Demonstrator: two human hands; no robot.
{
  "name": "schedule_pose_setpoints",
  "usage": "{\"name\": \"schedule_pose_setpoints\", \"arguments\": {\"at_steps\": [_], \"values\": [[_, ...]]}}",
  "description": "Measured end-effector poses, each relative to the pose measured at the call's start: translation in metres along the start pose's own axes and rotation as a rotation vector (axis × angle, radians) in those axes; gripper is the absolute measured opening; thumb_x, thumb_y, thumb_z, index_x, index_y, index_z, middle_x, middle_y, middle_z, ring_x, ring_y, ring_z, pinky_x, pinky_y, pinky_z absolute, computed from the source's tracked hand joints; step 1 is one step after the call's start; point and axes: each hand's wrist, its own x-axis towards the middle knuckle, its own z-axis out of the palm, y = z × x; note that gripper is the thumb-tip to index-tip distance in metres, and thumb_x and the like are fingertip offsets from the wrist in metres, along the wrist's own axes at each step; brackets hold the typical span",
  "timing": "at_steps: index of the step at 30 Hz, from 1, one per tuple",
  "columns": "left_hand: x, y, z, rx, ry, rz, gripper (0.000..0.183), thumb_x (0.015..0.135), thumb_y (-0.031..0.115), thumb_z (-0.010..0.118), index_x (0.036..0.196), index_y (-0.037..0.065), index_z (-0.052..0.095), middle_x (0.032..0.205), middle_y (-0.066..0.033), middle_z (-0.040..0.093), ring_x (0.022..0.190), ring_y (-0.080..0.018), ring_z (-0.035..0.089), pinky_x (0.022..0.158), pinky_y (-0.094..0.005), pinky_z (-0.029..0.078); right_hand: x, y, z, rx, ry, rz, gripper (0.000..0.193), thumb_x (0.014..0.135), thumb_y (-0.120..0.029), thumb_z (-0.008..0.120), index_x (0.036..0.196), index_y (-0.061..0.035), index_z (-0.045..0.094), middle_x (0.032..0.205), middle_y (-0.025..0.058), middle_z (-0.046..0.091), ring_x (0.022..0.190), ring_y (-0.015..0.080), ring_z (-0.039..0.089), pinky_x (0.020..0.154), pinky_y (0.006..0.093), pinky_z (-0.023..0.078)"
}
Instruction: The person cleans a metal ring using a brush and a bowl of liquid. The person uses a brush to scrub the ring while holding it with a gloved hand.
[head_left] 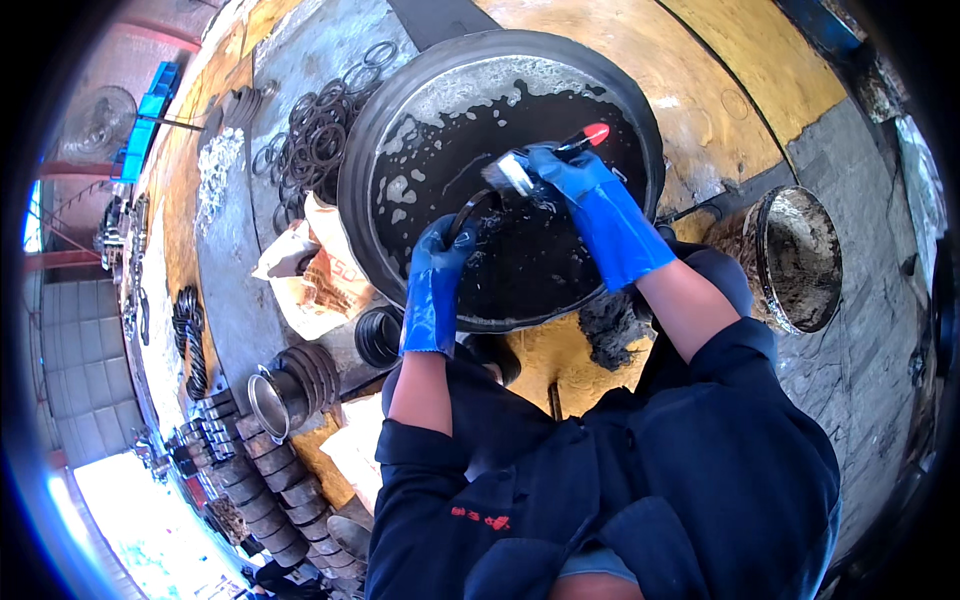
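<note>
A wide black tub of dark, foamy liquid stands in front of me. Over its near left part, my left hand, in a blue rubber glove, is closed on a dark ring, which is partly hidden by the fingers. My right hand, gloved the same way, grips a paintbrush with a black handle and red end. Its pale bristles point left and lie close to the ring's upper edge. Whether they touch it, I cannot tell.
Left of the tub lie a heap of dark rings and a torn paper sack. Stacked rings and a metal pot are nearer me. At right, a dirty bucket lies on its side, open end toward the right.
</note>
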Motion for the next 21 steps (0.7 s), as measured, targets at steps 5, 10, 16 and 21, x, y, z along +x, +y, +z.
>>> {"name": "schedule_pose_setpoints", "arguments": {"at_steps": [5, 10, 16, 21], "values": [[0.013, -0.019, -0.003, 0.182, -0.022, 0.235, 0.033, 0.09, 0.011, 0.067, 0.121, -0.001, 0.063, 0.101, -0.0057, 0.068, 0.088, -0.0112, 0.063, 0.082, -0.0252, 0.051, -0.019, -0.005, 0.029, -0.145, -0.211, -0.06, 0.027, 0.088, -0.02, 0.071, 0.108, -0.0018, 0.071, 0.095, 0.0062, 0.071, 0.086, 0.0159, 0.065, 0.078, 0.0296, 0.053], [0.002, 0.002, -0.004, 0.013, -0.03, 0.064, 0.027, 0.09, 0.007, 0.066, 0.116, 0.0, 0.066, 0.101, -0.0081, 0.07, 0.09, -0.0153, 0.064, 0.082, -0.0278, 0.051, -0.028, -0.03, 0.004, -0.041, -0.153, 0.085, 0.034, 0.09, -0.031, 0.067, 0.109, -0.0029, 0.071, 0.09, 0.0048, 0.07, 0.073, 0.0106, 0.06, 0.068, 0.0239, 0.049], [-0.002, 0.011, 0.001, -0.465, -0.041, 0.033, 0.024, 0.093, 0.005, 0.064, 0.115, -0.001, 0.066, 0.104, -0.0093, 0.071, 0.092, -0.0181, 0.067, 0.087, -0.0301, 0.053, -0.035, -0.025, -0.03, -0.087, 0.067, 0.19, 0.038, 0.091, -0.04, 0.061, 0.101, -0.0048, 0.072, 0.086, 0.0071, 0.069, 0.076, 0.0148, 0.062, 0.071, 0.0304, 0.047], [0.008, -0.005, 0.004, -0.645, 0.03, -0.042, 0.024, 0.093, 0.003, 0.062, 0.117, -0.002, 0.063, 0.109, -0.0133, 0.07, 0.098, -0.0225, 0.068, 0.087, -0.0323, 0.054, -0.033, 0.001, -0.032, -0.227, 0.102, 0.148, 0.034, 0.089, -0.035, 0.064, 0.099, -0.0036, 0.071, 0.081, 0.007, 0.067, 0.071, 0.0165, 0.06, 0.067, 0.0299, 0.047]]}}
